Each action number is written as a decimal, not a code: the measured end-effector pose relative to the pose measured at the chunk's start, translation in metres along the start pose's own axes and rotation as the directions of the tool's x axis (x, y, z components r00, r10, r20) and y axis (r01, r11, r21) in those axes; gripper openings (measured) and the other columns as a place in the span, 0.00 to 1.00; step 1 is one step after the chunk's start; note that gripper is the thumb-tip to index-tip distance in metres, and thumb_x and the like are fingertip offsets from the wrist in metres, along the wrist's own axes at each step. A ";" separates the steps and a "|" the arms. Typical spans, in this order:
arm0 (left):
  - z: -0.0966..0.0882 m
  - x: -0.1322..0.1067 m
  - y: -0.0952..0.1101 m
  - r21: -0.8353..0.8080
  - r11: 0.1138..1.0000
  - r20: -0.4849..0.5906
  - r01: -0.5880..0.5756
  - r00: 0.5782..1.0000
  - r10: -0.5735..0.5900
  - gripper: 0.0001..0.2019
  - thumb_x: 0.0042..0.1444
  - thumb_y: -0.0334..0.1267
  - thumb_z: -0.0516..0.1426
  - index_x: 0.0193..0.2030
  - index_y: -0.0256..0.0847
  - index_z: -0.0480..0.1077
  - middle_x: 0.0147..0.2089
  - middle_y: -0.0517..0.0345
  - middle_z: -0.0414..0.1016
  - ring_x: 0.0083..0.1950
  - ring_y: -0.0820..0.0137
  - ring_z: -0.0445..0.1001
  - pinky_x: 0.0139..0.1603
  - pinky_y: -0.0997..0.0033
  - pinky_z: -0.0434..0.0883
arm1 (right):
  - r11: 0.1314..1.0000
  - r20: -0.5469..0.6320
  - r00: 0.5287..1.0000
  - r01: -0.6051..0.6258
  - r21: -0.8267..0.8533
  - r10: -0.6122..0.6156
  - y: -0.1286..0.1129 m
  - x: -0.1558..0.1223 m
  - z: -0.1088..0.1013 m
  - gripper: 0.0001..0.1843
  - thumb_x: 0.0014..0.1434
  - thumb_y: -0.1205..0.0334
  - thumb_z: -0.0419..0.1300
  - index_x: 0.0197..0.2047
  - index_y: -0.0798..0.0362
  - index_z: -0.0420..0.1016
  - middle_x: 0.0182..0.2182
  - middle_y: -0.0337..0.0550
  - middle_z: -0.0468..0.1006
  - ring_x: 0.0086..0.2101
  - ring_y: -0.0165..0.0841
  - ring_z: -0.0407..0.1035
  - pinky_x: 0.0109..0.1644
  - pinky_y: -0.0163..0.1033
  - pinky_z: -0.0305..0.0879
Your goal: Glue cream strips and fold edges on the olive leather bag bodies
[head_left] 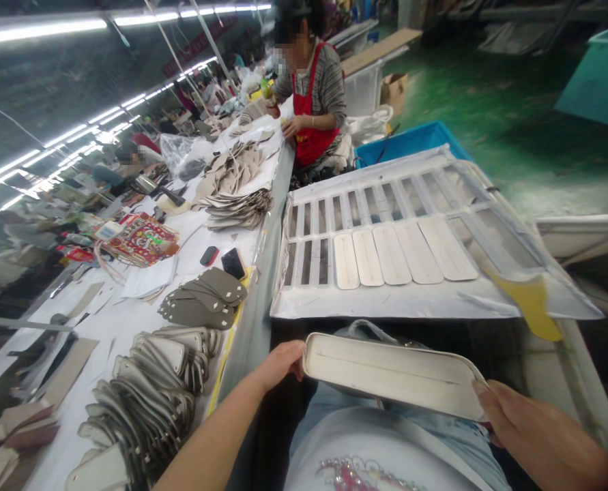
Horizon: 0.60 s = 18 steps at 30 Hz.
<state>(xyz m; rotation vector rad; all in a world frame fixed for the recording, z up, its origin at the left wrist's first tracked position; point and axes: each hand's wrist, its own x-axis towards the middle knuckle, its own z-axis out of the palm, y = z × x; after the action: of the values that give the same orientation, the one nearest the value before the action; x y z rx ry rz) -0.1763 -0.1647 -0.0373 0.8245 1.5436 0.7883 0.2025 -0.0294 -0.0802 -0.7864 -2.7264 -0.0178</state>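
Cream bag panel point(393, 375) is hanging level just above the person's lap, in front of the near edge of a slatted white frame point(411, 303), and its pale inner face with a thin dark line is tilting up toward the camera. The person's left hand point(278, 365) is clamping one narrow end and the right hand point(518, 423) is clamping the other, so the hands are well apart with the panel spanning between them. Five cream panels point(403, 252) are lying side by side across the frame's slats, and a yellow scraper point(531, 303) is resting near its right corner. Along the white work table point(191, 235) to the left, a stack of cream-tabbed pieces point(145, 402) is sitting near the near edge, with taupe pieces point(201, 296) and a black phone point(232, 263) close to the right edge. Farther along, a co-worker point(316, 95) in a red apron is working at the table's far right edge.
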 end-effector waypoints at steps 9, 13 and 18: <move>-0.017 0.006 0.019 0.227 0.970 -0.010 0.091 0.996 -0.091 0.17 0.57 0.49 0.52 0.38 0.33 0.67 0.34 0.59 0.69 0.31 0.72 0.69 0.31 0.71 0.69 | 0.999 0.173 0.984 0.034 -0.007 -0.032 -0.002 0.005 -0.011 0.17 0.47 0.77 0.50 0.40 0.61 0.71 0.33 0.56 0.75 0.25 0.37 0.70 0.28 0.41 0.70; -0.022 0.005 0.042 0.362 0.931 0.048 0.057 0.996 -0.080 0.14 0.56 0.46 0.54 0.34 0.34 0.68 0.32 0.61 0.68 0.31 0.72 0.68 0.31 0.71 0.68 | 0.965 0.356 0.918 -0.232 0.120 0.176 -0.012 0.026 -0.039 0.12 0.52 0.73 0.47 0.36 0.58 0.70 0.29 0.52 0.75 0.25 0.38 0.70 0.28 0.41 0.66; -0.002 0.008 0.074 0.796 0.589 0.151 -0.137 0.988 0.026 0.18 0.53 0.46 0.53 0.17 0.38 0.62 0.19 0.63 0.59 0.24 0.73 0.59 0.27 0.73 0.58 | 0.637 0.600 0.655 -0.714 0.291 0.460 -0.027 0.045 -0.073 0.22 0.62 0.50 0.42 0.23 0.52 0.60 0.19 0.42 0.72 0.21 0.30 0.68 0.27 0.33 0.59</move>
<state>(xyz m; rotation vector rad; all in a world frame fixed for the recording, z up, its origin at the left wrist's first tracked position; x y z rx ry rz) -0.1730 -0.1190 0.0215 1.5921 1.7544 0.0173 0.1725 -0.0359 0.0046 -1.6623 -2.4712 1.1508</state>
